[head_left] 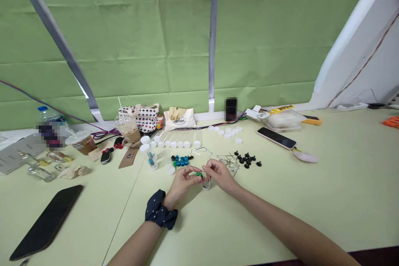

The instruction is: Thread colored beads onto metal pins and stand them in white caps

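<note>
My left hand (184, 183), a dotted dark scrunchie (160, 208) round its wrist, pinches a small green piece (199, 174) between thumb and fingers. Close against it, my right hand (219, 173) grips a thin metal rod (204, 169) that meets the green piece. Whether the rod goes into the piece is too small to tell. Just under the hands sits a small white cap or cup (206, 186), partly covered by fingers. Beyond my left hand lie several shiny blue pieces (181, 161). Bent thin metal rods (230, 163) are heaped beyond my right hand.
Black knob-like pieces (247, 160) are scattered to the right. Clear tubes with white caps (174, 144) lie behind; one capped tube (151, 158) stands upright. Phones (276, 138), glass bottles (40, 173), an iced drink (129, 131) and a dark tablet-like slab (46, 221) surround the area.
</note>
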Demonstrator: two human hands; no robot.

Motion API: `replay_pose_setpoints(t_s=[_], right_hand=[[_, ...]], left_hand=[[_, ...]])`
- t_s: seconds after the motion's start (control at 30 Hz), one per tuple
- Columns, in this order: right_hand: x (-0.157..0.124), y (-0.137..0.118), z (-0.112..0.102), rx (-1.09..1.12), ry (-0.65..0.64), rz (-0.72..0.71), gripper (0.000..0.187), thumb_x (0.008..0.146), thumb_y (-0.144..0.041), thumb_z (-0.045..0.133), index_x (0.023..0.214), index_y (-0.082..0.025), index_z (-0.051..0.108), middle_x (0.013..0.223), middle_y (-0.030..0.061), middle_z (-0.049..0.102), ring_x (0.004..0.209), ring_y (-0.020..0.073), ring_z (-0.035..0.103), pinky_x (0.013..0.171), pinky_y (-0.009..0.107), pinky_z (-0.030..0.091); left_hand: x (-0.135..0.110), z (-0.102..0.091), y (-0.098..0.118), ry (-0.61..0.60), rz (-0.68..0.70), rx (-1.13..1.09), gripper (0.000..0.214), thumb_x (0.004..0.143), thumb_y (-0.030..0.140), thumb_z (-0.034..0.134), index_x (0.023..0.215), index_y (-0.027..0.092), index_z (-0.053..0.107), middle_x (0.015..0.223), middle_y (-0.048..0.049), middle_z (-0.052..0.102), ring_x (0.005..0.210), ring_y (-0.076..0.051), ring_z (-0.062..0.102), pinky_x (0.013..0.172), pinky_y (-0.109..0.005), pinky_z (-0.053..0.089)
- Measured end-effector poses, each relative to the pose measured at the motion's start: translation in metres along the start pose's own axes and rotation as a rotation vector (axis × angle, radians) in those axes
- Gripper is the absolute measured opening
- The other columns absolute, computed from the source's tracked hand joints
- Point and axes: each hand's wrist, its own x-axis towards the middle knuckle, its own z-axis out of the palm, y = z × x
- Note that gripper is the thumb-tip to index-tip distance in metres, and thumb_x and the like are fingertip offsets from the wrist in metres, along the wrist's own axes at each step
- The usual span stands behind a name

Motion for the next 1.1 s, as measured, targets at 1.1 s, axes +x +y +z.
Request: replay_pose_setpoints(t_s=[1.1], right_hand=[[-0.002, -0.004, -0.018, -0.028, -0.176, -0.009, 0.027, 0.083, -0.045, 0.053, 0.091, -0.020, 0.047, 0.065, -0.0010, 0.063, 0.045, 0.0123, 0.058, 0.047, 0.025, 0.047]], left_hand=[[0.005, -0.009, 0.004, 0.153, 0.022, 0.084, 0.026, 0.068, 0.027, 0.073, 0.087, 0.013, 0.065, 0.082, -0.0058, 0.070, 0.069, -0.019, 0.068, 0.066, -0.030, 0.054]])
